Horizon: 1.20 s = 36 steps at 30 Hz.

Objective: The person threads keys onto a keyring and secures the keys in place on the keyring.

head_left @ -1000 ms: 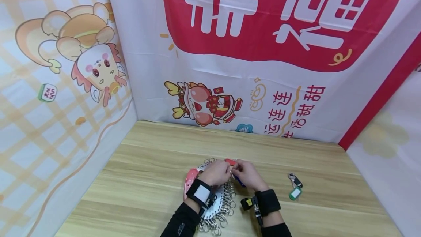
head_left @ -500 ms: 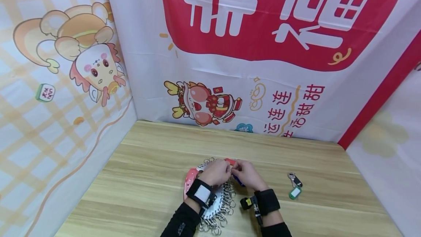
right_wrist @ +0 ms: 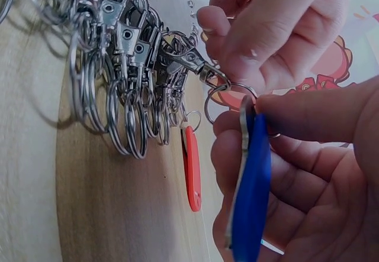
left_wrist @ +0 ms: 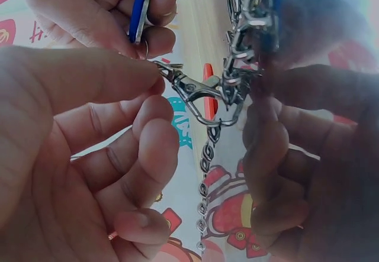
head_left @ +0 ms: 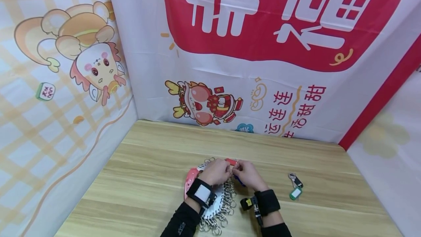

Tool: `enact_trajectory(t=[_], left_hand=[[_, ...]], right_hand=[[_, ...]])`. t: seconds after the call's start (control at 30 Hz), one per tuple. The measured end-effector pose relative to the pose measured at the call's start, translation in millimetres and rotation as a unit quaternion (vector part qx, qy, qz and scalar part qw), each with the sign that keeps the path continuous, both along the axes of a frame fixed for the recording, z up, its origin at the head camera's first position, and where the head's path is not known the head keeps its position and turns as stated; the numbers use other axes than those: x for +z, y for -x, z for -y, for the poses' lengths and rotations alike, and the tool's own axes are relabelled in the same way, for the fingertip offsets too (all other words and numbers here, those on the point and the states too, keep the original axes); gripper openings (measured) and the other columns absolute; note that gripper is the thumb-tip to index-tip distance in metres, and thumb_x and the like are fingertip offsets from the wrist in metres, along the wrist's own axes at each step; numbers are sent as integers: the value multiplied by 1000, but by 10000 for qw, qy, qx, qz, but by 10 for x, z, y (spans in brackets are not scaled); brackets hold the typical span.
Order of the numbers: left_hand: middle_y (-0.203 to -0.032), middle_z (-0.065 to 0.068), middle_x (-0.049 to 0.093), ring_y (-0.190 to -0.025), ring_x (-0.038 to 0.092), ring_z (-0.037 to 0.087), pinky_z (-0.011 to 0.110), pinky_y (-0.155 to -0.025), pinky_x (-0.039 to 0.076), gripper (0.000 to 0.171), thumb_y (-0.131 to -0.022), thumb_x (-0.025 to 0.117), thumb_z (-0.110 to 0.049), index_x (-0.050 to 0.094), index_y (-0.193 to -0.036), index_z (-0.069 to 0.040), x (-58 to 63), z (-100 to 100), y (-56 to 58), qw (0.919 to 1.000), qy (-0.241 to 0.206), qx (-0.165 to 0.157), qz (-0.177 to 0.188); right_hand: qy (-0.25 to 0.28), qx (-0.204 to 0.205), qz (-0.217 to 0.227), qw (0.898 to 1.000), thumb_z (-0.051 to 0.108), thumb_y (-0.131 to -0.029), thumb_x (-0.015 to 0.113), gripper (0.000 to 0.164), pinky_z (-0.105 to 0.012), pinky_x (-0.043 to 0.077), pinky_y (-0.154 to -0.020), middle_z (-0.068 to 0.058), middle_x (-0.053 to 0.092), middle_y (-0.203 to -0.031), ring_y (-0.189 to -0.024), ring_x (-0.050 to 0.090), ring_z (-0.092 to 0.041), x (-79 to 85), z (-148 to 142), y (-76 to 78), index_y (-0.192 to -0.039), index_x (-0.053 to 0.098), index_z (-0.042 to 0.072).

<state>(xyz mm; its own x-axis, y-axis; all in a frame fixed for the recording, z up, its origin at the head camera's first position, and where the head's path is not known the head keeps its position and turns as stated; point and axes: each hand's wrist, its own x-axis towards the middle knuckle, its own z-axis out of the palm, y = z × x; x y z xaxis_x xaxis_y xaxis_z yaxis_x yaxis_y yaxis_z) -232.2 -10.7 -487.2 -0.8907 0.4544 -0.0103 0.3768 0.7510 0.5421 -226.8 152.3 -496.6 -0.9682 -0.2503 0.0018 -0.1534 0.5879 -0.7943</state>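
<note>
My left hand pinches the end of a silver lobster clasp between thumb and index finger. This clasp hooks onto a chain along the edge of a shiny white panel, which mirrors the hand in the left wrist view. Close beside it, my right hand pinches a split key ring that bears a blue key tag and a silver key. The ring meets the clasp's swivel end. Several more clasps with rings hang along the panel's edge.
A red key tag hangs by its ring beyond the hands. A pink piece with small holes lies at the panel's left. On the wooden table, a key with a black head and a green tag lie to the right.
</note>
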Motion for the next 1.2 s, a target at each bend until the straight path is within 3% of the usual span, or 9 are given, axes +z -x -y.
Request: enact_trajectory(t=[0.33, 0.73, 0.93, 1.2], left_hand=[[-50, -5, 40, -44, 44, 10, 24, -46, 35, 35, -89, 60, -21, 45, -58, -15, -4, -19, 2, 9990, 317, -3, -326], [-46, -5, 42, -40, 45, 11, 26, -44, 36, 33, -86, 59, -16, 45, -56, -15, -14, -20, 12, 9998, 133, 122, -65], [-43, -6, 41, -37, 45, 11, 26, -42, 36, 36, -87, 56, -17, 46, -53, -15, -2, -20, -2, 9998, -30, 145, 124], [-48, -4, 42, -43, 45, 11, 25, -46, 36, 37, -92, 54, -16, 47, -56, -15, 41, -18, -24, 9998, 191, -7, -104]], right_hand=[[41, 77, 164, 9998, 10, -92, 58, 11, -27, 37, -49, -3, 55, -72, -55, 46, -15, 13, 13, -20, -82, 58, 7], [54, 34, 135, 9999, 10, -92, 59, 10, -27, 38, -50, -2, 57, -75, -58, 48, -15, 10, 20, -2, -83, 59, 7], [38, 48, -40, 10000, 6, -89, 61, 9, -25, 38, -49, -1, 55, -72, -57, 48, -13, -4, 19, 7, -81, 60, 7], [-53, 422, -410, 9983, 2, -88, 62, 11, -25, 38, -52, 0, 54, -71, -59, 47, -14, -11, 0, 8, -79, 60, 7]])
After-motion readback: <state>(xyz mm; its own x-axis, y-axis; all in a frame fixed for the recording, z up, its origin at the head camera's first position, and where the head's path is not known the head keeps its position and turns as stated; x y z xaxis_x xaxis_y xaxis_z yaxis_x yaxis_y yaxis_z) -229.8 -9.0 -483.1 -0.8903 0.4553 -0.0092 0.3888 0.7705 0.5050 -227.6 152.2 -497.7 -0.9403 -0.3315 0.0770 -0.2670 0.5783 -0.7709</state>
